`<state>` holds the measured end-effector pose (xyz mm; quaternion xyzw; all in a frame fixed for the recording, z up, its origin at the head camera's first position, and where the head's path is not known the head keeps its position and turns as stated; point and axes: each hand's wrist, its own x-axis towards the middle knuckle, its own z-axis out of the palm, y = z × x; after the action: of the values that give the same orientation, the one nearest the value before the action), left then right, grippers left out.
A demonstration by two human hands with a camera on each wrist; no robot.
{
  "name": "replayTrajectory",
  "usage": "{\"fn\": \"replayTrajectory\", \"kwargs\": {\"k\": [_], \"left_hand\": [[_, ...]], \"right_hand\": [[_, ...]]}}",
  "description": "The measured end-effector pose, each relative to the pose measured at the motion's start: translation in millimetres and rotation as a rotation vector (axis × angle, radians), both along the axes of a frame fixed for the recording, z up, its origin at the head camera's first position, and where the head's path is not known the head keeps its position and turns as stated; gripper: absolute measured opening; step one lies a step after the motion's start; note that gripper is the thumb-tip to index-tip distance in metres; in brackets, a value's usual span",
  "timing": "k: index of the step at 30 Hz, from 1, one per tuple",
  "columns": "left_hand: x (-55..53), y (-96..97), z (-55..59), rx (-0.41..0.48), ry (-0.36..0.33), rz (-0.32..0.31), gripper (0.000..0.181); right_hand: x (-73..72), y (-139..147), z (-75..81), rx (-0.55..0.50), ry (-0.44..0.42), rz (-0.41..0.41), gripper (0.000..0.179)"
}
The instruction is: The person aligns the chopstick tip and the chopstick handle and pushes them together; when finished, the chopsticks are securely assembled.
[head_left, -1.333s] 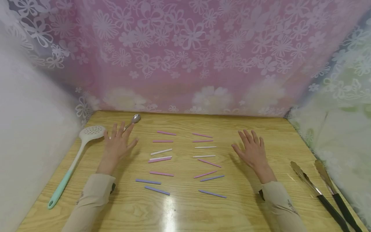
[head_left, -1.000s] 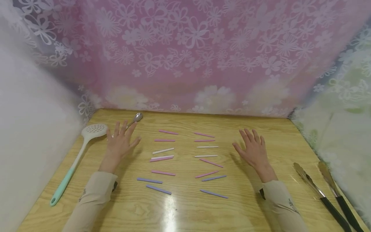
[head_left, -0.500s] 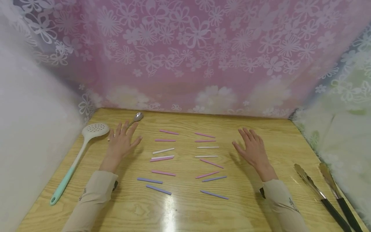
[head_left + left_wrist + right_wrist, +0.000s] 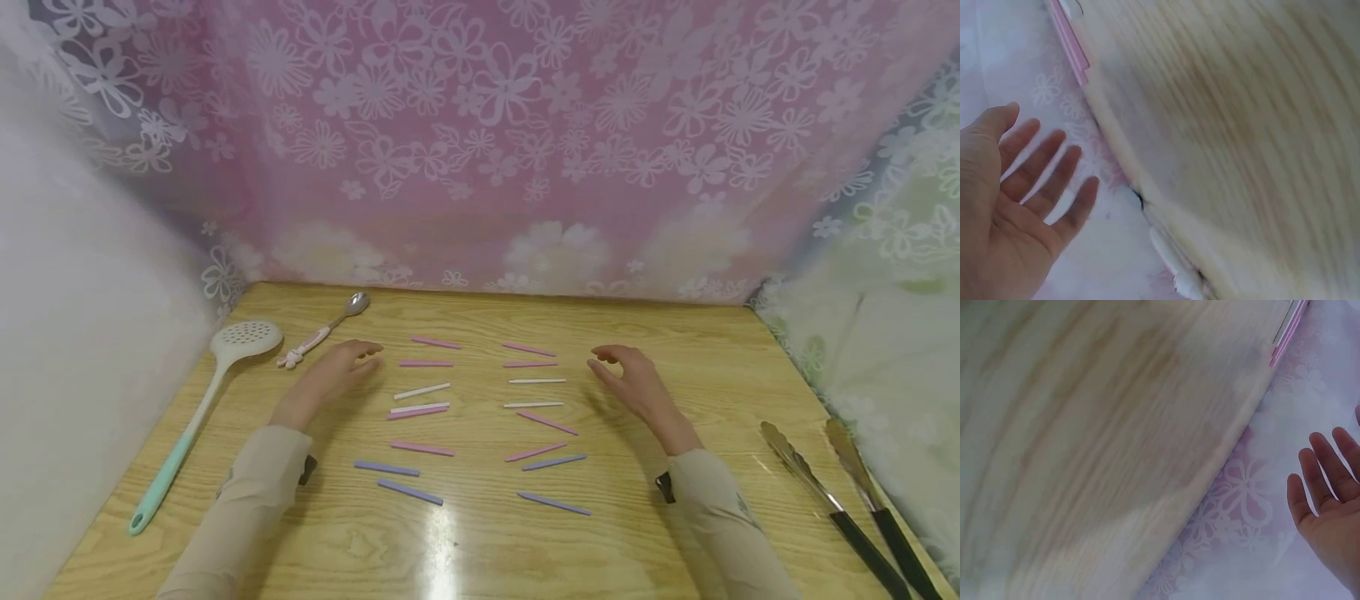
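Two columns of thin sticks lie on the wooden table in the head view, pink, white and blue. In the left column are a pink stick, a white stick and a blue stick; the right column includes another pink stick and another blue stick. My left hand hovers just left of the columns, palm turned inward, fingers relaxed and holding nothing. Opposite it, my right hand hovers beside the right column, fingers loosely bent and nothing in them. Both wrist views show spread, bare fingers.
A skimmer with a mint handle lies at the left. Behind my left hand is a spoon with a figure on its handle. Metal tongs with black grips lie at the right edge. A pink flowered cloth hangs behind the table.
Both hands have turned from palms down to palms facing inward and moved toward the stick columns. The spoon's handle, covered before by my left hand, now shows. The sticks have stayed put.
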<state>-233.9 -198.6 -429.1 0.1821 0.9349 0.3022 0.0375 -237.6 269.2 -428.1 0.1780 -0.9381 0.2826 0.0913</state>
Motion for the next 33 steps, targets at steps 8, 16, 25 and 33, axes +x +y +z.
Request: {"fn": "replayTrajectory", "kwargs": {"k": [8, 16, 25, 33], "left_hand": [[-16.6, 5.7, -0.8, 0.061, -0.093, -0.018, 0.041], [-34.0, 11.1, -4.8, 0.085, -0.140, -0.034, 0.041], [-52.7, 16.8, -16.3, 0.113, -0.151, -0.044, 0.042], [-67.8, 27.5, -18.2, 0.144, -0.146, -0.069, 0.038]], "right_hand": [[-12.7, -12.9, -7.1, -0.001, -0.042, 0.046, 0.029], [-27.4, -29.8, -14.9, -0.015, -0.111, 0.087, 0.028], [-38.7, -44.8, -17.3, -0.040, -0.173, 0.095, 0.029], [-48.5, -53.3, -18.2, -0.090, -0.246, 0.084, 0.031]]}}
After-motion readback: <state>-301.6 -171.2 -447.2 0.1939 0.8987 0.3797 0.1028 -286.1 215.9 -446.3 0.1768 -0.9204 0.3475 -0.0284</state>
